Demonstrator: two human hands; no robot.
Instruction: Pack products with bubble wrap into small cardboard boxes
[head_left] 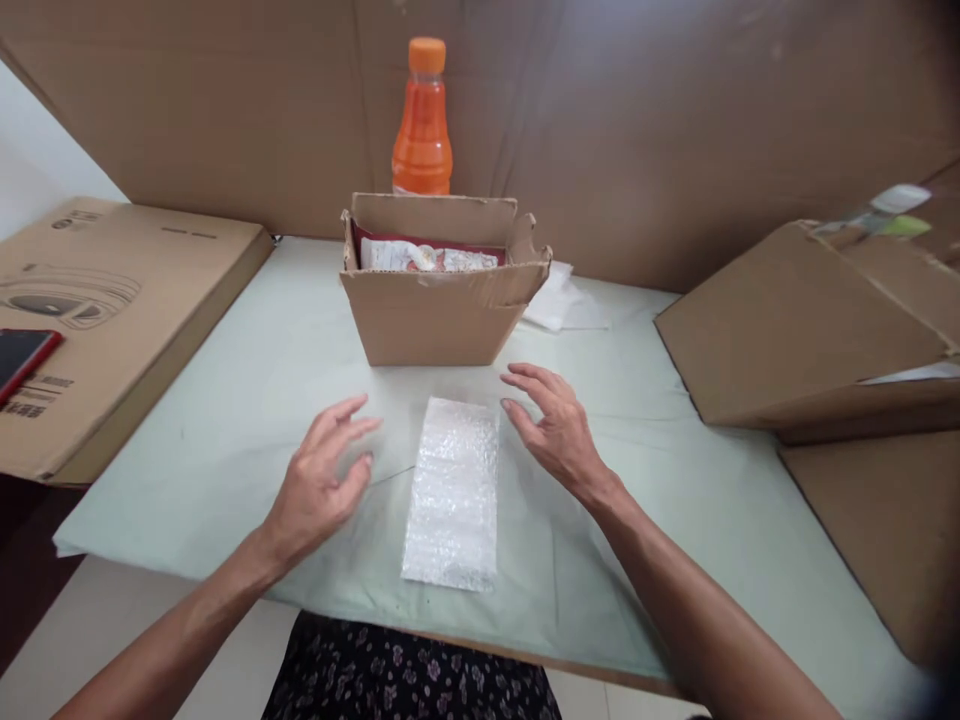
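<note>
A flat rectangle of clear bubble wrap point(452, 495) lies on the pale green tablecloth point(247, 420), running lengthwise toward me. To the left of it hovers my left hand point(322, 470), fingers apart and holding nothing. On the other side, near the wrap's upper right corner, is my right hand point(551, 425), also empty with its fingers spread. Neither hand appears to touch the wrap. Just beyond stands an open cardboard box point(435, 320), with printed packets point(427, 257) showing inside; their lower parts are hidden by the box wall.
Behind the box rises an orange bottle point(424, 130). White sheets point(559, 300) lie at the box's right. A large flat carton point(142, 300) with a red-edged phone point(26, 360) is at left. Another open carton point(795, 320) occupies the right side. Cardboard point(637, 130) walls the back.
</note>
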